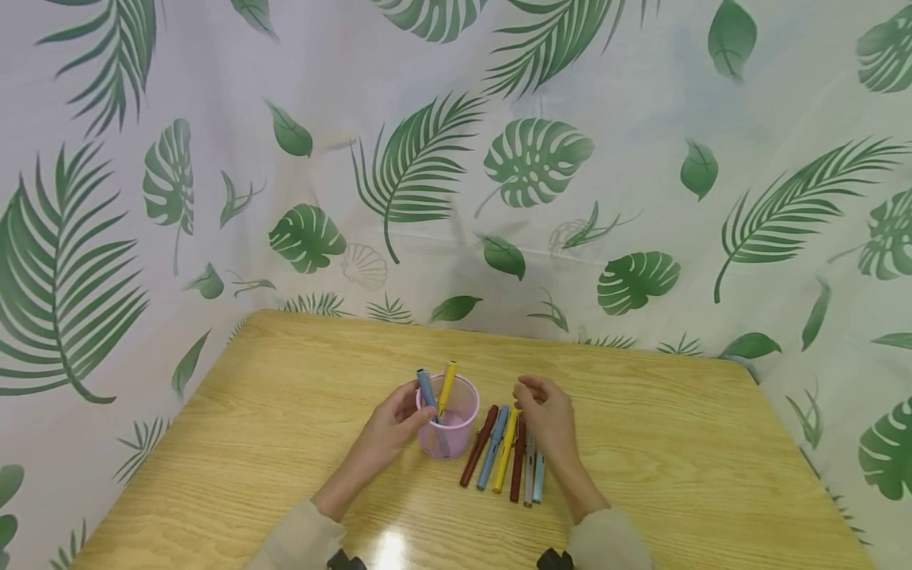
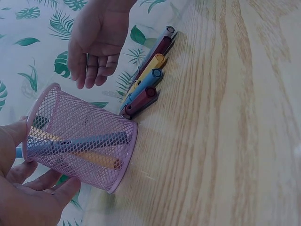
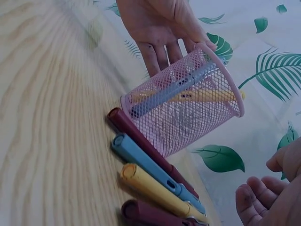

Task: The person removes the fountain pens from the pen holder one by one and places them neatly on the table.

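A pink mesh pen holder (image 1: 459,442) stands upright on the table. My left hand (image 1: 388,427) holds it from the left, with the thumb at the rim and the fingers along the outside. Inside lean a blue-grey pen (image 1: 426,386) and a yellow pen (image 1: 448,383). To the right of the holder, several capped pens lie side by side, among them a maroon pen (image 1: 479,447), a blue pen (image 1: 493,449) and a yellow pen (image 1: 505,451). Over their far ends hovers my right hand (image 1: 552,416), fingers loosely bent, with nothing in it; it partly hides the rightmost pens.
The wood-grain table (image 1: 285,396) extends on both sides of the pens. A white cloth with green leaves (image 1: 442,237) hangs behind the table's far edge and along its sides.
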Demonstrator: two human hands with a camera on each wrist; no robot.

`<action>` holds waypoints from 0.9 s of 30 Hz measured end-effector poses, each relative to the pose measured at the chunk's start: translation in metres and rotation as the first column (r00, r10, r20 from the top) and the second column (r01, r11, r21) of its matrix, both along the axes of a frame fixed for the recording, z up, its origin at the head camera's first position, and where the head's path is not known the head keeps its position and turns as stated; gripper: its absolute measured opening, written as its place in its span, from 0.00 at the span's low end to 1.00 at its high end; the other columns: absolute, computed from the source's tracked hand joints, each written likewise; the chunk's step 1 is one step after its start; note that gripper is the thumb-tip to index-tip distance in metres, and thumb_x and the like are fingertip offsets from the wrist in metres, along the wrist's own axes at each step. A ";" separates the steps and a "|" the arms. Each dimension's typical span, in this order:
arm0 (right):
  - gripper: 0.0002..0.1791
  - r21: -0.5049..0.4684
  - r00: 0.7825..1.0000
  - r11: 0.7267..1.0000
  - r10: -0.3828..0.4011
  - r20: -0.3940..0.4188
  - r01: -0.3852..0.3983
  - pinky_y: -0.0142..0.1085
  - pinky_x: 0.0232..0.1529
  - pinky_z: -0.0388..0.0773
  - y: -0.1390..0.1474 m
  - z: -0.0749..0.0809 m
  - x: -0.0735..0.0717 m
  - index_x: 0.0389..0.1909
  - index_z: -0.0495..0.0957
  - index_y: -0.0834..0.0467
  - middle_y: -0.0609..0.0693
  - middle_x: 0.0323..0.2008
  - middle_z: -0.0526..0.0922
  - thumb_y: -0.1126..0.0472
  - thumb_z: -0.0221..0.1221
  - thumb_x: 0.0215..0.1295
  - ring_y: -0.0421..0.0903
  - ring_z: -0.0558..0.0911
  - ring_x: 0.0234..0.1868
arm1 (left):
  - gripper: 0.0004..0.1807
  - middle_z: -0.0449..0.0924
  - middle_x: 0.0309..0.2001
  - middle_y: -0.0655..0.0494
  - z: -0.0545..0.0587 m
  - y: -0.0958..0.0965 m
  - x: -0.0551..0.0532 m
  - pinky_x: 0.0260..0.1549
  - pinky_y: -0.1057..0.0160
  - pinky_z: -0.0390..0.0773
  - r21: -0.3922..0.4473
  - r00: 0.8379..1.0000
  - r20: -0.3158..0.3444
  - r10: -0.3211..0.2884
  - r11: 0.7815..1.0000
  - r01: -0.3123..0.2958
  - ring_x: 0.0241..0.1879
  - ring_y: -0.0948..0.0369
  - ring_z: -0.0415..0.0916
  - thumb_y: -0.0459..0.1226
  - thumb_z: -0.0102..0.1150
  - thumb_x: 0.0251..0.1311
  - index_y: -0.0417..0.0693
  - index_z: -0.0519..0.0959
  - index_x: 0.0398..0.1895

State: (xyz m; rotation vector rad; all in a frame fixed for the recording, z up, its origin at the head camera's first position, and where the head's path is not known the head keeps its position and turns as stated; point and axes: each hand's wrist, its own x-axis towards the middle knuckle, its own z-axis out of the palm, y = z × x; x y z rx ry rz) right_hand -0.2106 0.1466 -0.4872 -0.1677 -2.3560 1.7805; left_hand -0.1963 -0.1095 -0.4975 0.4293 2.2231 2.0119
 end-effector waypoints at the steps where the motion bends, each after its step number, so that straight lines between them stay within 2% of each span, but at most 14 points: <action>1: 0.18 -0.007 1.000 1.000 0.003 -0.001 -0.003 0.39 0.39 0.87 -0.002 0.000 -0.001 0.60 0.78 0.69 0.65 0.46 0.84 0.62 0.57 0.76 0.57 0.84 0.44 | 0.34 0.69 0.69 0.30 0.000 0.000 0.000 0.68 0.45 0.70 0.000 1.000 -0.001 0.000 1.000 0.000 0.70 0.39 0.67 0.39 0.58 0.76 0.32 0.59 0.78; 9: 0.18 -0.068 0.999 0.997 0.036 -0.020 -0.037 0.42 0.44 0.87 -0.015 0.000 -0.005 0.59 0.78 0.70 0.67 0.47 0.83 0.61 0.58 0.77 0.57 0.83 0.45 | 0.34 0.69 0.69 0.30 -0.002 0.001 -0.001 0.68 0.45 0.70 0.000 1.000 0.006 0.014 1.000 -0.014 0.69 0.39 0.68 0.38 0.58 0.76 0.32 0.59 0.77; 14: 0.18 -0.081 0.998 0.995 0.046 -0.034 -0.049 0.40 0.43 0.86 -0.022 0.002 -0.006 0.58 0.78 0.70 0.68 0.47 0.84 0.61 0.58 0.77 0.52 0.84 0.43 | 0.34 0.71 0.68 0.31 -0.002 0.001 -0.002 0.67 0.45 0.72 -0.009 1.000 0.004 0.022 1.000 -0.022 0.68 0.39 0.70 0.39 0.59 0.76 0.32 0.60 0.77; 18: 0.18 -0.105 0.997 0.992 0.059 -0.040 -0.063 0.42 0.43 0.87 -0.027 0.002 -0.008 0.58 0.78 0.70 0.66 0.47 0.84 0.60 0.58 0.77 0.49 0.83 0.42 | 0.34 0.71 0.68 0.30 -0.002 0.002 -0.002 0.67 0.45 0.71 -0.010 1.000 0.001 0.023 1.000 -0.023 0.68 0.39 0.69 0.39 0.59 0.76 0.32 0.60 0.77; 27: 0.19 -0.108 0.994 0.989 0.097 -0.053 -0.102 0.41 0.42 0.87 -0.036 0.000 -0.011 0.58 0.79 0.70 0.65 0.47 0.85 0.59 0.59 0.77 0.58 0.83 0.46 | 0.34 0.69 0.69 0.31 -0.001 0.001 -0.001 0.68 0.45 0.69 0.002 1.000 0.012 0.012 1.000 -0.013 0.70 0.39 0.67 0.38 0.58 0.76 0.32 0.59 0.77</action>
